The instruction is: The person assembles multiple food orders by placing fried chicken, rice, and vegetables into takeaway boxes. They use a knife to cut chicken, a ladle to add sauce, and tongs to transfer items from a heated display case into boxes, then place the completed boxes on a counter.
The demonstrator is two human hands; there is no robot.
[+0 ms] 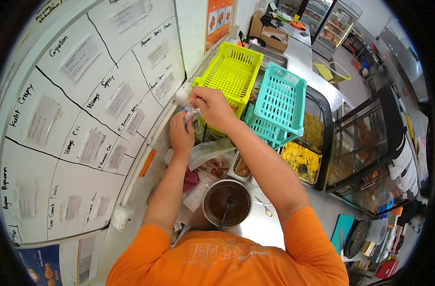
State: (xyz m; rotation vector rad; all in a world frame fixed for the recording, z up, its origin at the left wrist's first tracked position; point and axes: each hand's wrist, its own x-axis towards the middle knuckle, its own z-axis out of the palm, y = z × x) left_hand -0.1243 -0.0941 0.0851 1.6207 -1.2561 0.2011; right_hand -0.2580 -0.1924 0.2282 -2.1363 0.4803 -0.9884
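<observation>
Both arms reach forward to the wall side of the counter. My left hand is closed around a small piece of whitish plastic, and a bit of blue shows by its fingertips. My right hand pinches the same plastic from above and to the right. What the plastic belongs to is hidden by the fingers. Below the hands lie clear plastic bags with reddish contents. Nearer to me stands a round pot of dark brown sauce, a ladle standing in it.
A lime-green basket and stacked teal baskets stand just beyond my right hand. Scissors lie right of the pot. Farther right are a tray of yellow food and a glass display case. A whiteboard covers the left wall.
</observation>
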